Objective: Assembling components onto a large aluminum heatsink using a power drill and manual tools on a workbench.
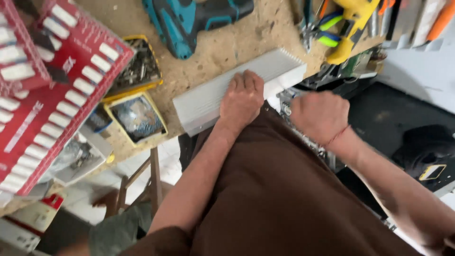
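- Chipboard surface [222, 45], dusty and speckled, fills the upper view, its edge running diagonally above a brown apron [279, 199].
- Red socket-set case [57, 90] lies open at the far left, white labels in rows.
- Ribbed grey metal block [208, 97] lies along the surface edge, one end jutting past it.
- Teal cordless drill [189, 21] rests up top; yellow-handled pliers [346, 28] lie near the right corner.
- Two yellow-rimmed trays [137, 90] of small hardware lie just beside the red case.
- Left hand [242, 102] presses flat on the block, fingers together.
- Right hand [320, 116] is curled into a fist beside the block's end, over dark metal parts; what it grips, I cannot tell.
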